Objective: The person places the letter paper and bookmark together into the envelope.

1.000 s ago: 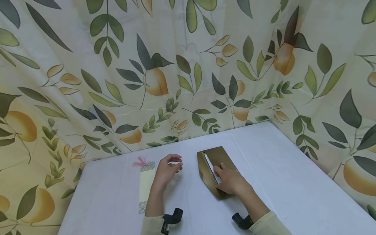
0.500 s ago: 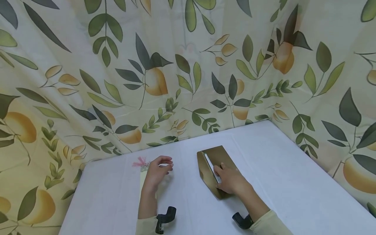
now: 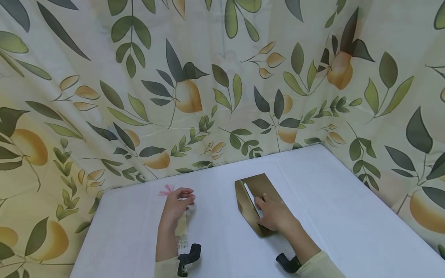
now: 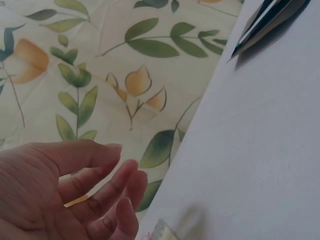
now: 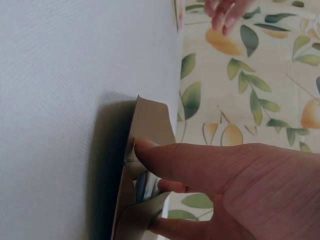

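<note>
On the table lies a gold-brown paper envelope (image 3: 260, 183), its mouth spread along a white slit. My right hand (image 3: 272, 213) grips it near that mouth; in the right wrist view the thumb (image 5: 175, 160) lies against the brown paper (image 5: 152, 120), with fingertips by the opening. A stack of thin edges (image 5: 146, 186) shows inside. My left hand (image 3: 175, 206) is over a pale yellow bookmark (image 3: 181, 226) with a glittery end and pink ribbon (image 3: 167, 190), covering much of it. In the left wrist view, that hand's fingers (image 4: 102, 200) are loosely bent and hold nothing.
A white cloth (image 3: 215, 216) covers the table. Behind it and along its sides hangs a curtain (image 3: 222, 96) printed with leaves and fruit. Black wrist mounts (image 3: 189, 255) sit on both forearms, below pale sleeves (image 3: 321, 266).
My left hand has moved left, from beside the bookmark to over it. The right hand and envelope have stayed in place.
</note>
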`<state>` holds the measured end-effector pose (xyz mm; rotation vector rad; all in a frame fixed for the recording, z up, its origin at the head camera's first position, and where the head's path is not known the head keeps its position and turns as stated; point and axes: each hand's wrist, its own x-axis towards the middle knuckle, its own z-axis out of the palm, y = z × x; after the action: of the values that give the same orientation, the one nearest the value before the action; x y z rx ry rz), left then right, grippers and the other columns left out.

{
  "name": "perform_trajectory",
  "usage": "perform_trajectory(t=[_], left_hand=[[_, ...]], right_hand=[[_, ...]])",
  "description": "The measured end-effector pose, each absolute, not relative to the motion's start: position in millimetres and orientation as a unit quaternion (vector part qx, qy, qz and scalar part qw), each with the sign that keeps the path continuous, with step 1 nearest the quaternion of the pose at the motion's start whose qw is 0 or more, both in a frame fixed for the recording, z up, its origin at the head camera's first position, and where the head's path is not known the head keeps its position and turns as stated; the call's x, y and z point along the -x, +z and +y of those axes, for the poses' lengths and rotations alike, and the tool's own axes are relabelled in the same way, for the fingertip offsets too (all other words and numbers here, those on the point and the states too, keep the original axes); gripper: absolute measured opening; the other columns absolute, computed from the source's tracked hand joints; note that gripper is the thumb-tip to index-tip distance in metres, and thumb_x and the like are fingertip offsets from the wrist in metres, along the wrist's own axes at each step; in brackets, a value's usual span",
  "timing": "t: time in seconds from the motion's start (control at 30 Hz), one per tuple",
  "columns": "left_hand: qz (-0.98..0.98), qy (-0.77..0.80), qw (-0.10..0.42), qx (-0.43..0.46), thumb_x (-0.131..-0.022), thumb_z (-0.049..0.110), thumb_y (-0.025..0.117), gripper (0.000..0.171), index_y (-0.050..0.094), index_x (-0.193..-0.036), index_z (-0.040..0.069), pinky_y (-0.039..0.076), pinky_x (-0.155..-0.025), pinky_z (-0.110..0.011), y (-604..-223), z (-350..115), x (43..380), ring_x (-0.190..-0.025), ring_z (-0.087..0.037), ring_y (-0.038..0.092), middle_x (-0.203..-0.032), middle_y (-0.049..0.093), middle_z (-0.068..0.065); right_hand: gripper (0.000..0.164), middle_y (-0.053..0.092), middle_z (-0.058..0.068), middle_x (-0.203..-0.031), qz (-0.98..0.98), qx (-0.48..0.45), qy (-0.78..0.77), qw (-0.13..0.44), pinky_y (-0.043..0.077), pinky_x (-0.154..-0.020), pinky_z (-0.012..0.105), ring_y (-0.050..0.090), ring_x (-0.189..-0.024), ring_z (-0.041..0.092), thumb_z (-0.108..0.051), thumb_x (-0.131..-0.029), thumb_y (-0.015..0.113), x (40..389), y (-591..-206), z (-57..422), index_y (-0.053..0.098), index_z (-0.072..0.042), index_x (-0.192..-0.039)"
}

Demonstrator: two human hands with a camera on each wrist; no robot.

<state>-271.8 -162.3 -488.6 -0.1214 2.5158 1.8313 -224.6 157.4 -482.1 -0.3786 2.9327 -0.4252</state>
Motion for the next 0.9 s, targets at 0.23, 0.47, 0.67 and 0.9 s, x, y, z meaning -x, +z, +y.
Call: perform_trajectory(t=[0.23, 0.47, 0.67, 0.9], left_hand=[[0.814, 0.578, 0.012, 0.059, -0.095, 0.004, 0.070, 0.027, 0.067, -0.120, -0.006, 0.052, -0.073, -0.039, -492.2, -180.1, 267.1, -0.087, -0.032, 0.071, -0.102, 0.070, -0.013], [0.822, 0.565, -0.009, 0.076, -0.093, 0.001, 0.069, 0.026, 0.067, -0.117, -0.009, 0.053, -0.067, -0.037, -495.3, -192.6, 264.4, -0.081, -0.031, 0.069, -0.100, 0.069, -0.016], [0.833, 0.542, -0.011, 0.109, -0.090, 0.004, 0.073, 0.034, 0.066, -0.122, -0.008, 0.052, -0.070, -0.038, -500.9, -200.1, 266.3, -0.091, -0.033, 0.063, -0.109, 0.063, -0.021], [0.870, 0.479, 0.003, 0.119, -0.088, 0.012, 0.076, 0.054, 0.054, -0.131, -0.011, 0.049, -0.090, -0.056, -507.2, -204.8, 268.1, -0.112, -0.050, 0.055, -0.125, 0.053, -0.038]], right_hand=[[0.038, 0.048, 0.039, -0.143, 0.979, 0.126, -0.140, 0.078, 0.043, -0.092, 0.064, 0.067, -0.105, 0.049, -0.021, -0.086, 0.084, 224.1, -482.9, 156.2, 0.049, -0.013, -0.097], [0.038, 0.048, 0.040, -0.143, 0.979, 0.126, -0.136, 0.079, 0.044, -0.091, 0.065, 0.069, -0.100, 0.047, -0.021, -0.086, 0.084, 224.5, -482.7, 155.5, 0.048, -0.013, -0.097], [0.038, 0.048, 0.039, -0.143, 0.980, 0.126, -0.131, 0.078, 0.043, -0.093, 0.067, 0.069, -0.099, 0.048, -0.021, -0.086, 0.084, 225.2, -483.4, 154.9, 0.048, -0.013, -0.097], [0.038, 0.048, 0.039, -0.142, 0.980, 0.127, -0.131, 0.077, 0.043, -0.093, 0.067, 0.069, -0.100, 0.048, -0.022, -0.087, 0.084, 225.3, -484.4, 154.8, 0.048, -0.013, -0.096]])
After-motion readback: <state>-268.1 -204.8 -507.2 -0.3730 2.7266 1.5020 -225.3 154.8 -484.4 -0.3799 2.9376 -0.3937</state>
